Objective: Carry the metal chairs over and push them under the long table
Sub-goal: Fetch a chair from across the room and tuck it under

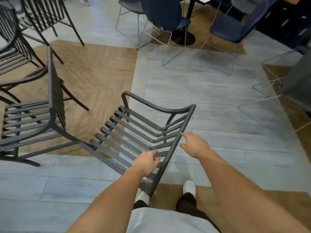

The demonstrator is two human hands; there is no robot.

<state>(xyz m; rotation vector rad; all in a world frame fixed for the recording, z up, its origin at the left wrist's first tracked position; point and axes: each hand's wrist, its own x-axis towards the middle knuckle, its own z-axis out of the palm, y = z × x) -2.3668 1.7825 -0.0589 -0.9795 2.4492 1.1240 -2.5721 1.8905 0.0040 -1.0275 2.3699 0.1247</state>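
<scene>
Grey tile flooring (pixel 218 101) with inset wood-pattern panels is seen underfoot, and seating is scattered across it. One dark slatted metal chair (pixel 144 132) is positioned directly in front of the person, tilted, with its backrest top rail nearest the body and its seat slats running away toward the curved armrest (pixel 151 105). A second metal chair (pixel 42 125) of the same pattern stands just beside it on the left, and further stacked metal chairs (pixel 21 31) are visible at upper left. Blue shell chairs on wire frames (pixel 168 15) are grouped around a table base at the top of the view; whether this is the long table cannot be determined from the small portion visible.

The left hand (pixel 148 163) is curled around a backrest slat close to the top rail. The right hand (pixel 195 145) is spread, fingers extended, its fingertips at or touching the side rail but not yet closed on it.

Handling judgement: the frame is rigid tube and flat bar, so no flex is to be expected under load. Moderate weight is probable. The painted finish may be slippery, and slat gaps present a pinch risk. A grip on the top rail and armrest is recommended, since thin slats concentrate pressure on the fingers.
</scene>
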